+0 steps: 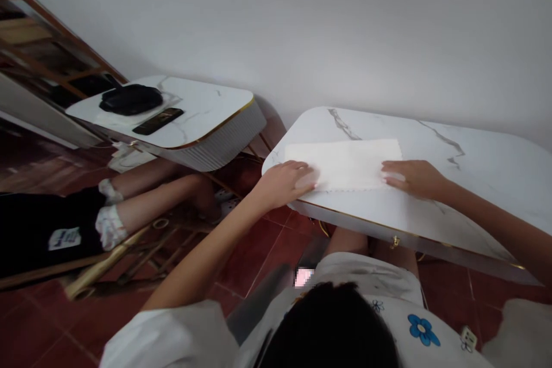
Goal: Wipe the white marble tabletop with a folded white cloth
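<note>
A flat white cloth [349, 164], folded into a rectangle with a finely scalloped near edge, lies on the marble-patterned white table [440, 218] in front of me. My left hand [287, 183] is at its left end, fingers over the top and thumb by the near corner. At the opposite end my right hand [409, 178] has its thumb and fingers closed on the right edge. Both hands seem to grip the cloth by its ends, though the fingertips are partly hidden or blurred.
To the left, a second marble-topped table [207, 106] holds a black bag-like item [131, 99] and a phone [158, 121]. A person in dark clothes [56, 224] reclines on a bamboo chair [112, 259] beside it. Behind both tables rises a pale wall [310, 29].
</note>
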Demonstrator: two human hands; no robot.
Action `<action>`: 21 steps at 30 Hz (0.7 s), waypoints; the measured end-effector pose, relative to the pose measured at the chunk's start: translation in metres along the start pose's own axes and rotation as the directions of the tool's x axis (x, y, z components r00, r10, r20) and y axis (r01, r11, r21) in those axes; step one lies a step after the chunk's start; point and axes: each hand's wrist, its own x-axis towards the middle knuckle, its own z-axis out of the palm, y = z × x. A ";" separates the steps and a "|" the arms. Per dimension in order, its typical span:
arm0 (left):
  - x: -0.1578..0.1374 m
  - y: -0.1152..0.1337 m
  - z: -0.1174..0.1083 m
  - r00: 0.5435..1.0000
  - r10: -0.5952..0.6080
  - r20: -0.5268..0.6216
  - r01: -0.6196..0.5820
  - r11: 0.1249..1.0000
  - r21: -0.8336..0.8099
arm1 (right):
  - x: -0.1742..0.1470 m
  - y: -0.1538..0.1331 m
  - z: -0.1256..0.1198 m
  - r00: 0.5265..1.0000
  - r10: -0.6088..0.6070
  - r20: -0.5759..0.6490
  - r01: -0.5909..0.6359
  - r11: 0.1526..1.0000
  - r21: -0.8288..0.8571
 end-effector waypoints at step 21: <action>0.175 -0.006 -0.012 0.863 0.190 0.469 0.057 0.884 -0.463 | 0.032 -0.034 0.023 0.989 -0.092 -0.120 0.110 0.983 0.149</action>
